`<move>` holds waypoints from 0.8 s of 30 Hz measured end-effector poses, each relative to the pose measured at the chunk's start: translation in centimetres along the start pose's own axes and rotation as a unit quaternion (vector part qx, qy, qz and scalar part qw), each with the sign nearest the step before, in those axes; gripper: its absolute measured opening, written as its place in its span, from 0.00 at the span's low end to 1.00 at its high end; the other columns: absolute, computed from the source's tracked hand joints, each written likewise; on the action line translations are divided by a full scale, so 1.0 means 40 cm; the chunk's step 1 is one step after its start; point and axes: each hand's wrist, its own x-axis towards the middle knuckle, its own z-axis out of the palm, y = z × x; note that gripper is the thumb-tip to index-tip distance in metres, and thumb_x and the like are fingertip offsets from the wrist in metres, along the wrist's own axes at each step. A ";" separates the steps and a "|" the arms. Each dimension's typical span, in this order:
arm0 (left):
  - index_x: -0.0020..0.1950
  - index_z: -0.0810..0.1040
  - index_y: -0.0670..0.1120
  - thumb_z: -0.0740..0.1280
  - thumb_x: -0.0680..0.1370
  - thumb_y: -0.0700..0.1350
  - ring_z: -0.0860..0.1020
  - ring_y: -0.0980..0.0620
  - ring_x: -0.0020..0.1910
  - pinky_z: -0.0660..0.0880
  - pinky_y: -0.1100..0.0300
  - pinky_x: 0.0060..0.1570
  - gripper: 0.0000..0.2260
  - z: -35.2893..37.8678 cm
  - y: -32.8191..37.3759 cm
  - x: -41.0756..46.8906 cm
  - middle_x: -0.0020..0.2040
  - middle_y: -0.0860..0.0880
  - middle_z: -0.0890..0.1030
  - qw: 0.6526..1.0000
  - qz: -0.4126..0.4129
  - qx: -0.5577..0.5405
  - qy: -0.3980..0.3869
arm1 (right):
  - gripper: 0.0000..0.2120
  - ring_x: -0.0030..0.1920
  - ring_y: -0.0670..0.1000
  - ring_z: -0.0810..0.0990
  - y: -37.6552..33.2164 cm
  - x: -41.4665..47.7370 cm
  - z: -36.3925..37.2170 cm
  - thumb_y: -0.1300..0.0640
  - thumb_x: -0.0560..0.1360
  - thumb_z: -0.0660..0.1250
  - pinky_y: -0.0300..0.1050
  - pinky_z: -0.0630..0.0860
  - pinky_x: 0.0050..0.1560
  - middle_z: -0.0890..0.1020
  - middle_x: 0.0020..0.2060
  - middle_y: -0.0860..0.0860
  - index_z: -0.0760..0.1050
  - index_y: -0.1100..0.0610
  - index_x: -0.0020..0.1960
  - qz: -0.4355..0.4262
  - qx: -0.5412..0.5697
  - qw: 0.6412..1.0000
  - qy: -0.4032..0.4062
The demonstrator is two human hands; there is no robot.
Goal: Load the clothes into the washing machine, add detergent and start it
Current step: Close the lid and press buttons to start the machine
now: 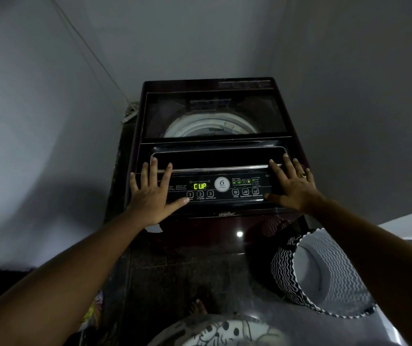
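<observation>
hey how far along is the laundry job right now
Looks done: the laundry basket on the floor looks empty, the washer lid is down, and the display is lit, reading "CUP". Whether detergent went in can't be told. In hand: the left hand and right hand lie flat on the control panel, fingers spread. Left: pressing the Start/Pause button, if not already done.

Washing machine in a corner, basket to its right.
Both hands lie flat on the control panel, left hand left of the display, right hand right; the laundry basket stands on the floor.
</observation>
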 end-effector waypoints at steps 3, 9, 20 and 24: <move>0.80 0.33 0.55 0.46 0.70 0.81 0.37 0.38 0.80 0.41 0.31 0.74 0.48 0.000 0.000 0.000 0.80 0.42 0.32 1.000 0.001 -0.002 0.002 | 0.54 0.81 0.61 0.37 -0.001 -0.001 -0.001 0.20 0.63 0.50 0.67 0.42 0.77 0.34 0.81 0.55 0.35 0.40 0.81 -0.002 0.001 1.000 -0.002; 0.80 0.32 0.55 0.45 0.70 0.81 0.35 0.39 0.79 0.40 0.31 0.74 0.48 -0.002 0.001 0.000 0.79 0.42 0.30 1.000 -0.003 0.001 -0.004 | 0.50 0.81 0.61 0.37 -0.008 -0.004 -0.005 0.27 0.72 0.62 0.67 0.42 0.78 0.35 0.81 0.55 0.36 0.41 0.81 0.003 -0.002 1.000 -0.002; 0.80 0.33 0.55 0.45 0.70 0.81 0.37 0.38 0.80 0.40 0.31 0.74 0.48 0.001 0.001 0.000 0.80 0.42 0.31 1.000 -0.001 0.001 0.003 | 0.53 0.81 0.62 0.38 -0.003 0.001 0.003 0.20 0.63 0.49 0.67 0.43 0.77 0.36 0.81 0.55 0.35 0.40 0.81 0.004 -0.006 1.000 0.004; 0.80 0.33 0.55 0.44 0.70 0.81 0.37 0.38 0.80 0.42 0.31 0.74 0.48 0.003 0.000 0.002 0.80 0.42 0.31 1.000 -0.002 0.008 0.001 | 0.53 0.81 0.62 0.38 0.002 0.002 0.005 0.20 0.63 0.49 0.68 0.43 0.77 0.35 0.81 0.56 0.34 0.39 0.80 0.000 -0.001 1.000 0.002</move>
